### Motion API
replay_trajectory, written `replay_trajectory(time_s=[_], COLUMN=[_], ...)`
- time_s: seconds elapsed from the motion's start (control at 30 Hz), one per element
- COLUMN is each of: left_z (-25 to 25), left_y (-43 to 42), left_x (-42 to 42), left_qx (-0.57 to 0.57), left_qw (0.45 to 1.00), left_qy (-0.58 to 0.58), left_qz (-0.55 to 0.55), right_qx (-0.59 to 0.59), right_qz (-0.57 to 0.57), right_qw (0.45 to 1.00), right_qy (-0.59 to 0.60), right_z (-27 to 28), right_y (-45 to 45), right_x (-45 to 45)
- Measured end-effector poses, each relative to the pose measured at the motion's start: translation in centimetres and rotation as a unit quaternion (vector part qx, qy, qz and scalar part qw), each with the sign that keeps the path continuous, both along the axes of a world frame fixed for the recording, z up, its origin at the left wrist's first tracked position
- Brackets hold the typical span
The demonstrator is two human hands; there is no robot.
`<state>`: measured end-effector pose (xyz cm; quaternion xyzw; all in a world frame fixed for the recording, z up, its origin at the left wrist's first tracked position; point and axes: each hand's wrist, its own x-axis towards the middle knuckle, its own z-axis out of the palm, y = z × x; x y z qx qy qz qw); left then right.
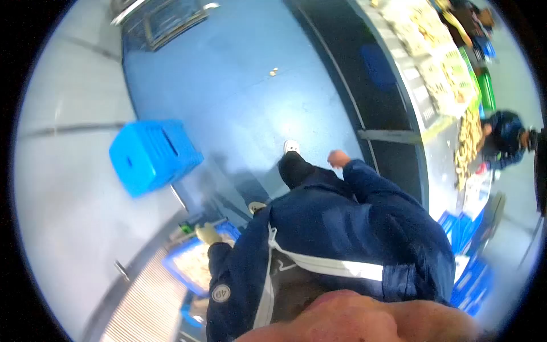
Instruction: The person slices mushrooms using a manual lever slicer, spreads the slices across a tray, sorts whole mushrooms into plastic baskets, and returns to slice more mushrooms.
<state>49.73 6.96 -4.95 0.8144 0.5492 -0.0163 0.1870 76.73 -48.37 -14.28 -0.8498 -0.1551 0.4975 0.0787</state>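
My left hand (208, 233), in a pale yellowish glove, is beside the upper rim of a blue crate (181, 273) filled with pale pieces. Its fingers are too blurred to read, and whether it touches the crate is unclear. My right hand (339, 159) has no glove and hangs out in front of my dark blue sleeve, above the floor. The fingers look curled in, with nothing visible in them.
A blue plastic stool (145, 157) stands at the left. Along the right runs a metal worktable (441, 165) with pale crates and a yellowish pile (469, 142). A co-worker (504, 137) is behind it. Small scraps (273, 72) lie on the blue floor.
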Motion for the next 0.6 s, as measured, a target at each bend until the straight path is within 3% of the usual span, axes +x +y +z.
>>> replay_trajectory(time_s=[0.03, 0.07, 0.13, 0.17, 0.2, 0.27, 0.37, 0.4, 0.43, 0.6], left_z=[-1.6, -3.2, -5.9, -7.1, -7.3, -0.8, 4.6, 5.3, 5.5, -0.3], left_y=[-0.2, -1.3, -3.1, -4.2, -5.4, -9.3, -13.0, -13.6, -13.8, -11.2], left_x=[3.0, 5.5, 13.6, 16.8, 20.5, 28.8, 37.8, 39.6, 41.4, 50.5], left_qx=[-0.068, -0.101, -0.145, -0.161, -0.175, -0.226, -0.183, -0.199, -0.216, -0.244], left_qw=[0.998, 0.993, 0.981, 0.975, 0.970, 0.938, 0.890, 0.894, 0.897, 0.896], left_qy=[0.007, -0.036, -0.090, -0.097, -0.102, -0.114, -0.194, -0.179, -0.166, -0.028], left_qz=[-0.012, -0.040, -0.096, -0.116, -0.136, -0.237, -0.369, -0.359, -0.349, -0.369], right_qx=[-0.009, 0.048, 0.168, 0.176, 0.173, 0.157, 0.149, 0.146, 0.136, 0.081], right_qz=[-0.019, -0.157, -0.283, -0.399, -0.359, -0.272, -0.374, -0.446, -0.443, -0.484], right_qw=[1.000, 0.985, 0.934, 0.894, 0.900, 0.893, 0.888, 0.871, 0.875, 0.866], right_qy=[-0.006, -0.048, -0.138, -0.101, -0.178, -0.322, -0.223, -0.146, -0.142, -0.094], right_z=[0.1, 3.1, 4.3, 5.8, 6.1, 4.1, 4.3, 5.0, 5.0, 3.2], right_y=[0.6, 1.2, 0.6, 0.5, -0.3, -1.6, -2.3, -2.1, -1.9, -1.3], right_x=[2.8, 4.6, 9.8, 11.6, 13.7, 17.9, 22.5, 23.7, 24.7, 29.1])
